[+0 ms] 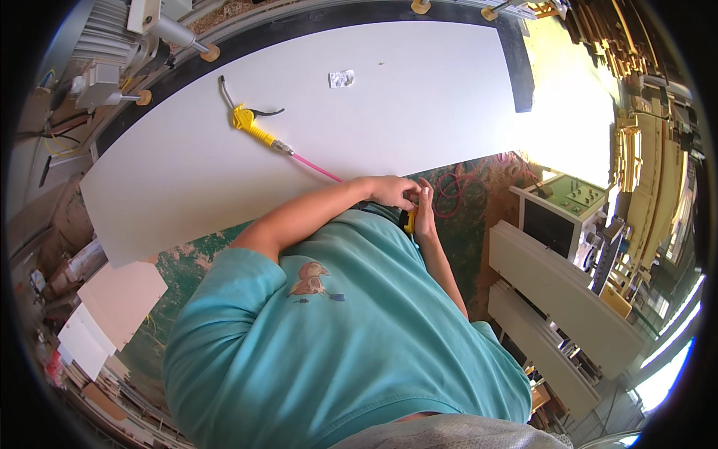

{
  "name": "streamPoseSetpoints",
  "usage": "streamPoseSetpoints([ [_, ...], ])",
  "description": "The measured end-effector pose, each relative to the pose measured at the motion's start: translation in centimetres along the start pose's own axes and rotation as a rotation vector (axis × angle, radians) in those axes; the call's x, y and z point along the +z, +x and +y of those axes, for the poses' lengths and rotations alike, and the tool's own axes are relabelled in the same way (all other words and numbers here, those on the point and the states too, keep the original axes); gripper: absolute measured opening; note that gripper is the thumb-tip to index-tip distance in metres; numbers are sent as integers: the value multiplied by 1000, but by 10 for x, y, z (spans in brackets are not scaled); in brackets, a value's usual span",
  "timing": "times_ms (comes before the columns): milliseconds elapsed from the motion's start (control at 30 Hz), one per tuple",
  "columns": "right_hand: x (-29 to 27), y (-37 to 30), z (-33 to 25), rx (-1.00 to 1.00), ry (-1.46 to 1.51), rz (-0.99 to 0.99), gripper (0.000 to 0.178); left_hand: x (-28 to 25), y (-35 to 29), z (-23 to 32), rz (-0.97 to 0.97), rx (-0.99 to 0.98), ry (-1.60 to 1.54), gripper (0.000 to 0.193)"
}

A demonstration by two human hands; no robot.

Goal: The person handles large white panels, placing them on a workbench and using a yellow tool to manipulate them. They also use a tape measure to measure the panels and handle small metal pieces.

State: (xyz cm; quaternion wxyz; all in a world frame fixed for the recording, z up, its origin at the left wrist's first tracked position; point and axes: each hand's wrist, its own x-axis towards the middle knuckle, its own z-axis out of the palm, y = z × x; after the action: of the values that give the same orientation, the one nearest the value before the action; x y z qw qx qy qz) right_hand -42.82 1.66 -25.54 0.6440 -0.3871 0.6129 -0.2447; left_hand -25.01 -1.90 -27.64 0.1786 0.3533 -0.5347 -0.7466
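At the right side of my waist, both hands meet in front of the teal shirt. My left hand (390, 191) reaches across my body, its fingers bent and drawn together at the right hand's fingertips. Whatever is between them is too small to make out. My right hand (425, 215) curls beside a small yellow-and-black object (409, 221), partly hidden by the hand and shirt. In front of me a large white panel (419, 90) lies flat. On its left part rests a yellow air blow gun (253, 124) with a black lever and a metal nozzle.
A pink hose (318, 167) runs from the blow gun under my left forearm; red hose coils (458, 193) lie on the floor. A white label (341, 78) is on the panel. Machine parts (112, 86) stand far left. A cabinet (561, 209) and stacked boards (561, 292) stand right.
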Motion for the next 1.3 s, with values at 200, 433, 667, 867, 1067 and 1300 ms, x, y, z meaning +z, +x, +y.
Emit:
streamPoseSetpoints([
  [200, -4, 16, -28, -75, -501, -7, 59, -17, 5, 10, -67, -53, 227, 38],
  [433, -62, 17, -61, 152, -575, -257, 33, -111, -12, 24, 479, -48, -209, 23],
  [667, -94, 39, -25, 161, -563, -256, 30, -217, -60, 9, 1523, 28, -56, 34],
  [867, -64, 84, -67, 138, -375, 39, 37, -172, -91, -38, 1268, -206, 875, 48],
  [1067, -92, 105, -48, 93, -606, 156, 39, -149, -102, -33, 1047, -277, 1013, 69],
  [1300, -114, 89, -1, -91, -805, 297, 40, -149, -99, -29, 985, -377, 1060, 74],
])
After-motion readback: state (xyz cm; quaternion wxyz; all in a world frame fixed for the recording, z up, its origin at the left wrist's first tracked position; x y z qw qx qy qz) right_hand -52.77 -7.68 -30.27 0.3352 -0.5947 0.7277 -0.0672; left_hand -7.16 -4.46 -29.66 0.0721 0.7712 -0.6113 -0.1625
